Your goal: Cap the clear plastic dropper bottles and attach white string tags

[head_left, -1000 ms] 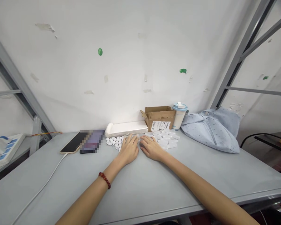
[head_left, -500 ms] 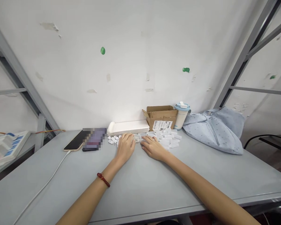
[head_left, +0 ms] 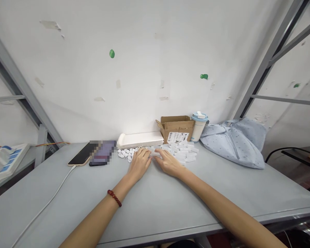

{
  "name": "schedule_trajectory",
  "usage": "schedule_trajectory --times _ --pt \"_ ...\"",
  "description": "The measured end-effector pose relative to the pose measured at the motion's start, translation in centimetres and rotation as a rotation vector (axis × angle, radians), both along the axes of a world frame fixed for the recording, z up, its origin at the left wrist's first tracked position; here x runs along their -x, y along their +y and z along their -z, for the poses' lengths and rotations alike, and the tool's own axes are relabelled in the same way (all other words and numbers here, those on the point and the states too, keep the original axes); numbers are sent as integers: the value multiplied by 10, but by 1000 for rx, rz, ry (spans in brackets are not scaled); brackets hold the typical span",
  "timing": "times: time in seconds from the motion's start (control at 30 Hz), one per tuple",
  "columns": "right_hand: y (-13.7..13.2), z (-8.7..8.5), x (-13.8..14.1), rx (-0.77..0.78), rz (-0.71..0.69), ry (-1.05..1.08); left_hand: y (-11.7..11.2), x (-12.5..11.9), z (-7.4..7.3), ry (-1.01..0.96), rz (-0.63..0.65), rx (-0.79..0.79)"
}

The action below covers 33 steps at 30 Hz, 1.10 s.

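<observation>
My left hand [head_left: 139, 162] rests low over the table, with its fingers curled down and its thumb close to a clear plastic piece [head_left: 155, 154]. What lies under those fingers is hidden. Opposite it, my right hand [head_left: 168, 162] has its thumb and fingertips closed on that same clear piece. Several small white pieces [head_left: 122, 154] are scattered left of my left hand. A heap of clear, tube-like plastic pieces [head_left: 189, 151] spreads behind and to the right of my right hand.
Behind the pieces stand a stack of white trays [head_left: 142, 138], an open cardboard box [head_left: 177, 130] and a lidded cup [head_left: 198, 129]. A light blue cloth bag [head_left: 232, 144] lies right. Two phones, one black-screened [head_left: 81, 154] on a white cable [head_left: 49, 199], lie left on the grey table [head_left: 155, 206].
My hands have come slightly closer together, and the clear piece between them shows more plainly. The left fingers have shifted, uncovering more white pieces. The view has moved a little.
</observation>
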State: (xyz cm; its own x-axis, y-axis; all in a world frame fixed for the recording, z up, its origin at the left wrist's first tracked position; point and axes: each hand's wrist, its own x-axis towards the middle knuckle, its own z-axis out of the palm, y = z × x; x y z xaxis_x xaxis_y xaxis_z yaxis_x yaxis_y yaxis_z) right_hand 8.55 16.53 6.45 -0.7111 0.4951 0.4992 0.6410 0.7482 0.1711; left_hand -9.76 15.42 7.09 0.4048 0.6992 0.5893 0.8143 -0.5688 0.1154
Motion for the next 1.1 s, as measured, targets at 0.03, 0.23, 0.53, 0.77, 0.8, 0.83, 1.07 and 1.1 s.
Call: schedule_trajectory --times 0.03,0.23,0.53,0.77,0.8,0.83,1.07,1.1 --pt "0 1 0 0 -5 20 1 1 0 -11 -11 -10" --pt "2 4 -1 -71 -57 138 4 7 1 -58 -101 -33" --pt "1 5 0 9 -102 346 2 6 -4 -169 -68 -70" --pt "-15 -8 7 183 -126 648 -4 7 -16 -407 -14 35" --pt "-18 -10 9 205 -118 690 -6 7 -18 -448 -32 64" --pt "-20 -12 10 234 -103 732 -7 6 -20 -484 -52 93" --pt "-31 -20 14 497 -88 958 -20 3 -35 -520 -21 163" --pt "-32 -20 14 525 -92 972 -22 3 -37 -518 -16 153"
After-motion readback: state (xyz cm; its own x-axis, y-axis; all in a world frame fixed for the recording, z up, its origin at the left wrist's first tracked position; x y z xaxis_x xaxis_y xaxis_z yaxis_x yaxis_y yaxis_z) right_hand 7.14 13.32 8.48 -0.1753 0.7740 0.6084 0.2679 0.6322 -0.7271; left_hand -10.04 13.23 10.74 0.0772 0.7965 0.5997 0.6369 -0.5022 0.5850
